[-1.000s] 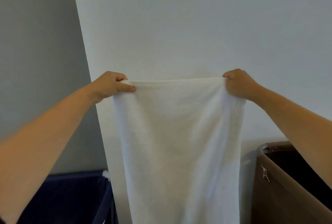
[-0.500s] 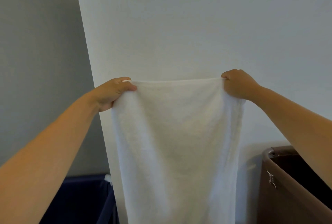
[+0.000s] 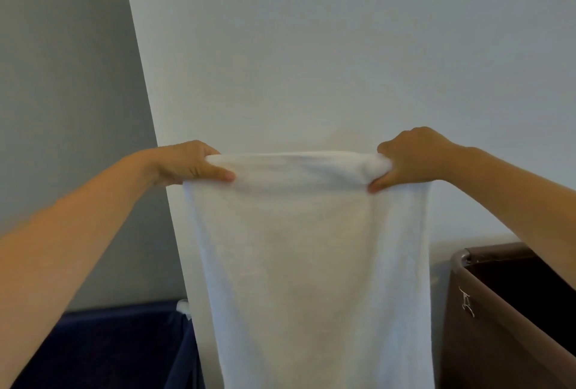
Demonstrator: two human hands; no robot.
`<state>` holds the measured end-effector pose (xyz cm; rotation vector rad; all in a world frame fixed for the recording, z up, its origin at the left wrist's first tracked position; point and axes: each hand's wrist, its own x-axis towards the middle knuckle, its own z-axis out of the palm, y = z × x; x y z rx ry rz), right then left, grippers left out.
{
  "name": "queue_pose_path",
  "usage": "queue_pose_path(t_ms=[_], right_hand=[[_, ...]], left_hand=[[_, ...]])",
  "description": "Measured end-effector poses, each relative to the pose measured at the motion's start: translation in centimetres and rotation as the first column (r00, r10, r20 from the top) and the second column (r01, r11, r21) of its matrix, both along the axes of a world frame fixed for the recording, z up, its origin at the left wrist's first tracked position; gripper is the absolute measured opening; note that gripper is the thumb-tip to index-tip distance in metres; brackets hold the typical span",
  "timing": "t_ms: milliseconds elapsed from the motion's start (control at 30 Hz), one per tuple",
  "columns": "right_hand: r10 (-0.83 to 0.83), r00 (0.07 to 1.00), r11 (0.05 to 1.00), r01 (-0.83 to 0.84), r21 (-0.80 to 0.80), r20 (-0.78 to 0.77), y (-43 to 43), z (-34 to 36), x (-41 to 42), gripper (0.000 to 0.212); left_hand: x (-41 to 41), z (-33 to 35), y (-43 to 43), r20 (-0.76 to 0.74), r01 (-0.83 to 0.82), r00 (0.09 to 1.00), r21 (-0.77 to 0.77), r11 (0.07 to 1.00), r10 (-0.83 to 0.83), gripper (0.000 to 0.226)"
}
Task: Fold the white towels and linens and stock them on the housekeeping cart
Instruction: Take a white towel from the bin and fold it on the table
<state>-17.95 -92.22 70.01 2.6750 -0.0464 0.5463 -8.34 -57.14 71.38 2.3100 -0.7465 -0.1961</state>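
A white towel (image 3: 308, 264) is held up in front of a pale wall (image 3: 311, 45), stretched between both hands. The left hand (image 3: 187, 164) grasps the towel's upper left corner, fingers curled over the top edge and the thumb pressed along the front. The right hand (image 3: 411, 156) grasps the upper right corner in the same manner, thumb pointing inward on the front face. Between the hands the top edge is rolled or folded over into a thick band. The rest of the towel hangs straight down below the hands and passes out of view. Below the left arm a dark blue bin (image 3: 118, 351) is seen; below the right arm a brown bin (image 3: 486, 342) with a metal-cornered rim stands open.
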Motion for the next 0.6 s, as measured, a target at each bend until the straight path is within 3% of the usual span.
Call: queue_pose_path(t_ms=[33, 100, 167, 233, 367, 500, 600], right_hand=[[-0.008, 1.0, 1.0, 0.007, -0.004, -0.002, 0.1, -0.5, 0.3, 0.052], [-0.004, 1.0, 1.0, 0.004, 0.007, 0.018, 0.3, -1.4, 1.2, 0.051], [-0.017, 0.999, 1.0, 0.017, 0.01, 0.045, 0.4, -1.8, 2.1, 0.054], [-0.046, 0.997, 0.999, 0.046, 0.015, 0.064, 0.4, -1.9, 3.1, 0.054], [-0.091, 0.985, 0.996, 0.089, 0.018, 0.144, 0.0, -1.5, 4.6, 0.054], [-0.112, 0.959, 0.993, 0.102, 0.053, 0.262, -0.3, -0.4, 4.6, 0.056], [-0.121, 0.95, 0.992, 0.102, 0.078, 0.289, -0.3, -0.3, 3.4, 0.056]], left_hand=[[0.2, -0.1, 0.0, -0.063, 0.021, 0.998, 0.027, 0.999, -0.019, 0.087], [1.1, -0.4, -0.1, -0.055, 0.007, 0.998, 0.117, 0.993, -0.001, 0.073], [2.1, -1.0, -0.8, 0.088, -0.077, 0.994, 0.183, 0.98, 0.062, 0.038], [3.3, -1.6, -1.5, 0.211, -0.138, 0.972, 0.144, 0.98, 0.106, 0.014], [5.4, -2.2, -2.7, 0.433, -0.201, 0.89, 0.095, 0.975, 0.141, 0.025], [5.7, -2.8, -3.1, 0.732, -0.267, 0.667, 0.058, 0.962, 0.141, 0.036], [4.7, -3.1, -2.7, 0.768, -0.237, 0.632, 0.061, 0.969, 0.106, 0.028]])
